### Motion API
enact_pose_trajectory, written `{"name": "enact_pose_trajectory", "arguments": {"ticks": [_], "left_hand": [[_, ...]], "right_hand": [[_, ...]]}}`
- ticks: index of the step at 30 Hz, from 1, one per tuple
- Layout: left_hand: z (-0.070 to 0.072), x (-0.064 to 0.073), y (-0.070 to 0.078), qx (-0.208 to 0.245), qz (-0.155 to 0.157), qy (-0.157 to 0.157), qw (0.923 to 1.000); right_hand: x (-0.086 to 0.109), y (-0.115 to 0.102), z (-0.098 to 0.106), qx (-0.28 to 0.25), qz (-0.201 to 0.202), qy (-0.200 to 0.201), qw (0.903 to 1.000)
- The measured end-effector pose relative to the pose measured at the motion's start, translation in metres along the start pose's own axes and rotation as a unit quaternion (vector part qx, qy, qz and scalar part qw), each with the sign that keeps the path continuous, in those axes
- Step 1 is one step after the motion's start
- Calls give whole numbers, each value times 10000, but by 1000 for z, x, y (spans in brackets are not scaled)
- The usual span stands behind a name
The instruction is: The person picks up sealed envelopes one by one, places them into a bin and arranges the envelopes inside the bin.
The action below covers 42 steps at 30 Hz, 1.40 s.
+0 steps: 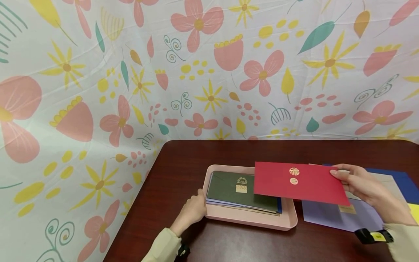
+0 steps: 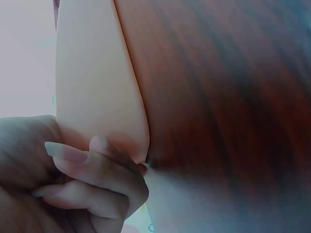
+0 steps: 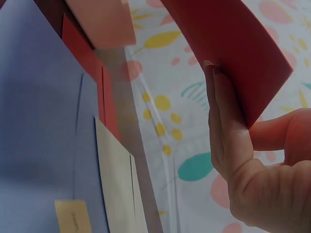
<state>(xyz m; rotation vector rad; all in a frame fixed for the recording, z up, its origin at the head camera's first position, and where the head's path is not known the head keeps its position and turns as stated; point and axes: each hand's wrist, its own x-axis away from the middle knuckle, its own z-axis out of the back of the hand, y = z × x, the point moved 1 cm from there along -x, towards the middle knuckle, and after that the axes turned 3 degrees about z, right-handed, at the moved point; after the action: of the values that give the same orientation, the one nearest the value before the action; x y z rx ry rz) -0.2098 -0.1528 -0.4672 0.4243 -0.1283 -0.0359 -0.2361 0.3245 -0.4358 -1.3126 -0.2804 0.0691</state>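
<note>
1. the right hand (image 1: 358,183) pinches a red envelope (image 1: 296,182) by its right end, thumb on one face and fingers flat on the other; the right wrist view shows that same pinch (image 3: 243,141) on the red card (image 3: 228,43). held by one end like this, i'd judge it can be carried flat with its gold seal facing up.

2. the envelope hangs in the air over the right part of the pink tray (image 1: 288,222), its left end above the stack inside. it stretches leftward away from the grip, so nearly all of it lies beyond the fingers, unsupported.

3. the left hand (image 1: 193,211) is curled round the tray's left rim; the left wrist view shows its fingers (image 2: 92,179) hooked on the pink edge (image 2: 97,97). that looks like bracing, so the tray stays put on the table (image 1: 183,163).

4. in the tray a dark green envelope (image 1: 229,189) lies on top of a stack, with blue and pale edges showing beneath it along the near side.

5. near the table's right edge, more envelopes lie loose under the right hand: a lilac one (image 1: 330,214) with a small tan label, a dark blue one (image 1: 406,185) behind it, and a sliver of yellow at the far right.

6. a floral cloth (image 1: 131,72) hangs behind and to the left of the table.
</note>
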Motion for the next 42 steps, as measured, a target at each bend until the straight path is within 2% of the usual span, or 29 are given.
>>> {"name": "enact_pose_trajectory", "arguments": {"ticks": [6, 12, 18, 27, 31, 39, 42], "left_hand": [[0, 0, 0, 9, -13, 16, 10000], [0, 0, 0, -3, 42, 10, 10000], [0, 0, 0, 13, 67, -52, 10000], [0, 1, 0, -10, 59, -1, 10000], [0, 1, 0, -5, 51, 1, 10000], [0, 1, 0, -9, 45, 67, 10000], [0, 1, 0, -6, 48, 85, 10000]], "right_hand": [[-3, -6, -10, 132, -51, -87, 9999], [-6, -9, -21, -271, 182, -376, 9988], [-10, -10, -33, -285, 414, -751, 9959], [-16, -12, -55, -563, 556, -870, 9931], [-19, -15, -64, -602, 580, -810, 9932], [-23, -21, -80, -319, 244, -634, 9972], [-22, -23, -85, 111, 179, -411, 9989]]}}
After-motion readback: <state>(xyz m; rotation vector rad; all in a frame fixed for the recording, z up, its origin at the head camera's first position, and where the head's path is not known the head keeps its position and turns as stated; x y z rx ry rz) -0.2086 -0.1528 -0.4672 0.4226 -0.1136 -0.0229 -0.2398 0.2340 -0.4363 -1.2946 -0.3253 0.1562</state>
